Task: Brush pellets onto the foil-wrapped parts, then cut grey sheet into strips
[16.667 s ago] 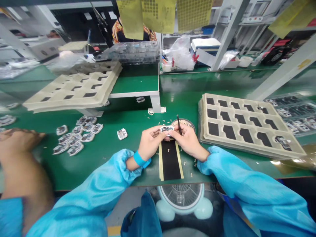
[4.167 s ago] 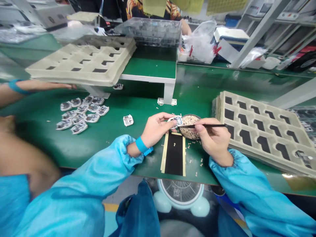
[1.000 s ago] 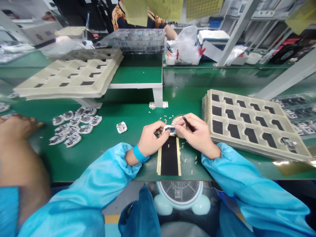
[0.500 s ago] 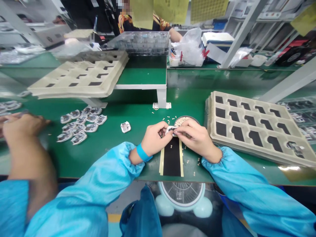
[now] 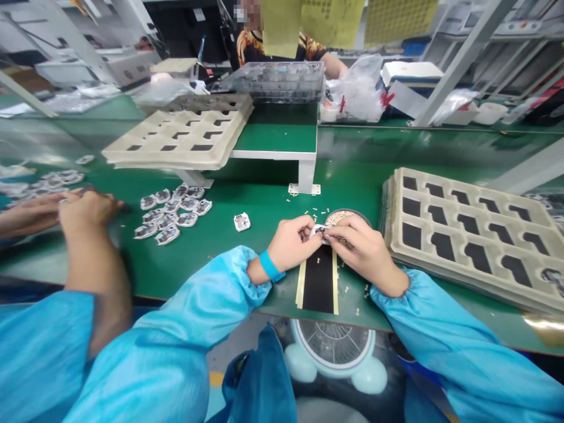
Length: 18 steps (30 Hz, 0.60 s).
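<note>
Close above a black strip [image 5: 319,285] with yellow edges, a small white plastic housing [image 5: 317,231] is pinched in my left hand [image 5: 291,247]. My right hand [image 5: 368,249] has its thumb and fingers closed together against the housing's right side; whatever is between those fingertips is too small to make out. Just behind it sits a round dish [image 5: 348,210] of tiny pale pieces, partly covered by the right hand. More tiny pieces [image 5: 346,289] lie scattered around the strip. A single housing [image 5: 242,221] rests to the left, and several similar housings [image 5: 167,220] are grouped beyond it.
Stacked beige trays [image 5: 440,273] with dark pockets stand at the right. Another beige tray [image 5: 163,158] lies on the raised green shelf [image 5: 273,132]. At the left are a co-worker's hands [image 5: 88,208]; another person [image 5: 286,47] sits across the bench.
The view has shifted left, so everything appears farther right. Both my hands stay together at the housing in much the same pose.
</note>
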Each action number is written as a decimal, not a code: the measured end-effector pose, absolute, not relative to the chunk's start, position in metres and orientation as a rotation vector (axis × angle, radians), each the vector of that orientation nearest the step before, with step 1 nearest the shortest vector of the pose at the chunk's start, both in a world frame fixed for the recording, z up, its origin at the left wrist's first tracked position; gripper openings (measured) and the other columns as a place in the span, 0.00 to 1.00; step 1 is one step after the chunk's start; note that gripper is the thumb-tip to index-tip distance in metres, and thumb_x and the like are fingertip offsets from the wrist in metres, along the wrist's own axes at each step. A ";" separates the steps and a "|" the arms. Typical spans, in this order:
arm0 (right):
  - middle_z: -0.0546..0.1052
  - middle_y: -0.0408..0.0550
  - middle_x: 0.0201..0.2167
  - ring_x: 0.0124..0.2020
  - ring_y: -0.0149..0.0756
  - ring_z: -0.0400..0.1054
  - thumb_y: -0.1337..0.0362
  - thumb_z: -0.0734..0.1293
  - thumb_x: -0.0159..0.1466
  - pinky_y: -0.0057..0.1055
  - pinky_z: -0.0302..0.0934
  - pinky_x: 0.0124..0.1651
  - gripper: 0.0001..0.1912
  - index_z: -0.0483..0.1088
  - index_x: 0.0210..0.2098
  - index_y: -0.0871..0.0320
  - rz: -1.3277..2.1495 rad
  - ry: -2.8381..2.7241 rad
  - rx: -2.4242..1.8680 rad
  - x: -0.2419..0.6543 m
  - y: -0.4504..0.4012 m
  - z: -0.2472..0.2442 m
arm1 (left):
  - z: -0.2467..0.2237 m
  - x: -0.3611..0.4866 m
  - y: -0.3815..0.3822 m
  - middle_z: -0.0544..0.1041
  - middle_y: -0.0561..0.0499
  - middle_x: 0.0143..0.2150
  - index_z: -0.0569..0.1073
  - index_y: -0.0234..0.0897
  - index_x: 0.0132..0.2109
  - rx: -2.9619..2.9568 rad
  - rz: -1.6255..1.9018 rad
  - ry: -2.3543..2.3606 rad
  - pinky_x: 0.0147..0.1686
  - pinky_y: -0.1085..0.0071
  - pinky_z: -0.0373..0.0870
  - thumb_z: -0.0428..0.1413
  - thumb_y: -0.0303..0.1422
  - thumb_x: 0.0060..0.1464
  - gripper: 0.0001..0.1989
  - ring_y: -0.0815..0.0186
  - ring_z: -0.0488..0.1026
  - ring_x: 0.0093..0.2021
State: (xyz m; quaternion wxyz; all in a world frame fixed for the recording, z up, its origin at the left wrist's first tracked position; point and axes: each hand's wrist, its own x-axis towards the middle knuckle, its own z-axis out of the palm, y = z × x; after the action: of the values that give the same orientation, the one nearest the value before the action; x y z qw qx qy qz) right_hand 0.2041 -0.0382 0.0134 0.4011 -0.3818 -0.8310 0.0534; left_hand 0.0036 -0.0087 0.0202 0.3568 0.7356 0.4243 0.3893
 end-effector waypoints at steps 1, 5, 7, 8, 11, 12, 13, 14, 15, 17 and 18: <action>0.74 0.51 0.43 0.46 0.40 0.71 0.69 0.66 0.69 0.38 0.70 0.46 0.09 0.71 0.48 0.53 0.154 -2.111 -0.985 0.204 -0.038 0.014 | 0.020 0.003 -0.008 0.63 0.60 0.20 0.66 0.36 0.26 1.899 1.003 1.090 0.23 0.76 0.54 0.57 0.30 0.51 0.09 0.73 0.60 0.22; 0.73 0.52 0.43 0.46 0.42 0.70 0.67 0.63 0.70 0.39 0.68 0.46 0.05 0.68 0.46 0.54 0.281 -2.161 -1.074 0.202 -0.036 0.014 | 0.018 0.003 -0.005 0.63 0.60 0.20 0.66 0.36 0.26 1.904 0.984 1.072 0.24 0.76 0.54 0.57 0.29 0.51 0.08 0.73 0.59 0.23; 0.73 0.51 0.42 0.44 0.42 0.70 0.65 0.63 0.71 0.38 0.67 0.45 0.03 0.67 0.45 0.54 0.344 -2.122 -1.078 0.201 -0.035 0.014 | 0.017 0.004 -0.004 0.63 0.59 0.20 0.67 0.36 0.26 1.906 0.975 1.089 0.24 0.76 0.55 0.57 0.30 0.51 0.08 0.73 0.60 0.22; 0.73 0.51 0.41 0.44 0.41 0.70 0.64 0.62 0.72 0.38 0.66 0.46 0.03 0.66 0.44 0.54 0.363 -2.081 -1.079 0.201 -0.034 0.013 | 0.017 0.005 -0.004 0.63 0.59 0.20 0.67 0.37 0.26 1.910 0.972 1.104 0.23 0.76 0.55 0.57 0.31 0.52 0.08 0.73 0.60 0.22; 0.73 0.51 0.41 0.44 0.43 0.70 0.62 0.61 0.73 0.41 0.65 0.48 0.05 0.66 0.45 0.55 0.338 -1.949 -1.218 0.202 -0.032 0.013 | 0.020 0.001 0.000 0.64 0.59 0.20 0.67 0.37 0.27 1.963 0.941 1.166 0.24 0.74 0.55 0.56 0.32 0.53 0.08 0.71 0.61 0.23; 0.72 0.53 0.41 0.44 0.44 0.70 0.62 0.59 0.73 0.42 0.65 0.48 0.07 0.66 0.46 0.56 0.303 -1.923 -1.319 0.202 -0.032 0.013 | 0.022 -0.003 0.004 0.66 0.58 0.21 0.68 0.38 0.28 2.012 0.912 1.194 0.25 0.74 0.56 0.56 0.33 0.53 0.08 0.70 0.62 0.23; 0.72 0.54 0.41 0.43 0.46 0.70 0.61 0.58 0.74 0.43 0.65 0.47 0.09 0.67 0.47 0.57 0.266 -1.914 -1.430 0.203 -0.031 0.013 | 0.024 -0.008 0.010 0.67 0.57 0.22 0.68 0.38 0.28 2.075 0.880 1.241 0.26 0.73 0.57 0.56 0.34 0.53 0.08 0.69 0.63 0.24; 0.71 0.55 0.42 0.43 0.47 0.70 0.62 0.57 0.74 0.44 0.65 0.46 0.11 0.67 0.48 0.58 0.234 -1.914 -1.531 0.203 -0.030 0.013 | 0.027 -0.015 0.020 0.69 0.55 0.23 0.69 0.38 0.28 2.140 0.842 1.306 0.27 0.72 0.57 0.57 0.35 0.53 0.08 0.68 0.65 0.25; 0.71 0.56 0.42 0.42 0.48 0.70 0.62 0.56 0.74 0.45 0.65 0.45 0.13 0.68 0.49 0.59 0.208 -1.921 -1.604 0.204 -0.030 0.013 | 0.031 -0.023 0.033 0.71 0.54 0.24 0.70 0.38 0.28 2.200 0.800 1.396 0.28 0.70 0.58 0.57 0.37 0.53 0.09 0.66 0.66 0.26; 0.71 0.57 0.43 0.42 0.48 0.70 0.63 0.56 0.73 0.45 0.66 0.45 0.14 0.70 0.50 0.60 0.189 -1.936 -1.648 0.204 -0.028 0.013 | 0.036 -0.041 0.066 0.74 0.50 0.26 0.73 0.38 0.29 2.220 0.718 1.628 0.30 0.68 0.59 0.56 0.39 0.54 0.11 0.62 0.69 0.29; 0.71 0.57 0.43 0.43 0.47 0.70 0.63 0.58 0.73 0.44 0.66 0.46 0.13 0.71 0.50 0.60 0.194 -1.929 -1.626 0.204 -0.027 0.014 | 0.039 -0.048 0.085 0.75 0.48 0.27 0.75 0.37 0.29 2.198 0.646 1.720 0.31 0.67 0.60 0.56 0.41 0.54 0.13 0.60 0.70 0.30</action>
State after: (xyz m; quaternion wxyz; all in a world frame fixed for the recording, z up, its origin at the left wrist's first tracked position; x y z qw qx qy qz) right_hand 0.2040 -0.0272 0.0136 0.3010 -0.6127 -0.7271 0.0731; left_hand -0.0483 0.0854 0.0386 0.1378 0.7599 0.5947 0.2233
